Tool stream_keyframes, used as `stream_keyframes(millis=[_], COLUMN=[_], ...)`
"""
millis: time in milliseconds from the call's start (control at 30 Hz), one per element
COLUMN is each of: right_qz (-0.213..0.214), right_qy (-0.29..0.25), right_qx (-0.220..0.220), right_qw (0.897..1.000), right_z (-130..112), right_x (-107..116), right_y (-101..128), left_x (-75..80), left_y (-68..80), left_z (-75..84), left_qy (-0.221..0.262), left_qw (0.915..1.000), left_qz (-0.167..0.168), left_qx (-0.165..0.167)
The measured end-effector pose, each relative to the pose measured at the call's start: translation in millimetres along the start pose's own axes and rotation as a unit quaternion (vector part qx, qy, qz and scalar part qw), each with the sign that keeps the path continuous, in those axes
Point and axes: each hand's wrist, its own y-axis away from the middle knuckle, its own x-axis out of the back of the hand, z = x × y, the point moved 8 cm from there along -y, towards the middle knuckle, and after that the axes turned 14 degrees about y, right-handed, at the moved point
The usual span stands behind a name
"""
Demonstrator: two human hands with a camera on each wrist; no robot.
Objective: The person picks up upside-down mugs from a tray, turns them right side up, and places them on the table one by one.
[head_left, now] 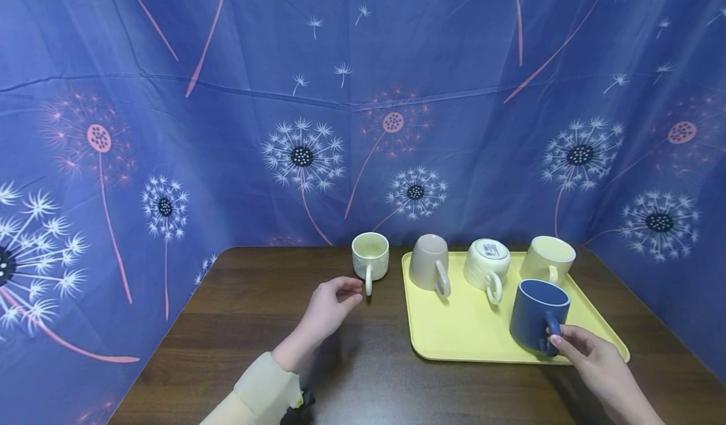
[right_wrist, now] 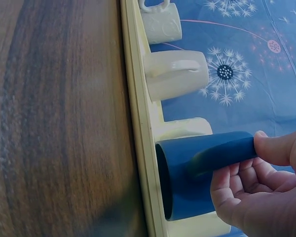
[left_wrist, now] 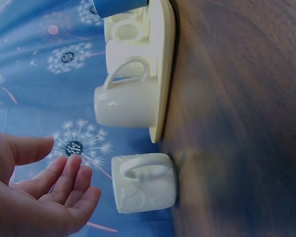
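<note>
My right hand pinches the handle of a dark blue mug over the front right of a yellow tray. In the right wrist view the blue mug has its hollow mouth facing the tray; whether its rim touches is unclear. My left hand, fingers loosely bent and holding nothing, is beside the handle of a small white cup. That cup stands upright on the table left of the tray. In the left wrist view a gap shows between the fingers and the white cup.
Along the tray's back stand a grey mug, a white mug with a label on its base, and a cream mug, all upside down. A brown wooden table lies beneath. Blue dandelion-print cloth hangs behind and at the sides.
</note>
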Motion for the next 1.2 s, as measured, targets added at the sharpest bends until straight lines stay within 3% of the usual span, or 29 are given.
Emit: stream_keyframes(millis=[233,433,767,1200], right_qz=[-0.011,-0.019,-0.017,-0.022], right_qy=[-0.025,-0.040,-0.095,-0.051], right_qx=[-0.010,-0.013,0.007,0.038], right_qw=[1.000,0.999,0.995,0.998], right_z=[4,3,-16,-52], right_x=[0,0,2,12], right_y=[0,-1,-3,1], left_x=[-1.8,-1.7,-6.4,-15.6], left_y=[8.4,15.9,24.7,33.3], left_z=[13.3,22.1,37.6,57.7], left_qy=[-0.026,-0.047,-0.070,-0.084], left_qw=[0.9993,0.9985,0.9964,0.9921], left_qz=[-0.011,-0.011,-0.014,-0.025], left_qx=[-0.025,-0.026,-0.045,-0.089])
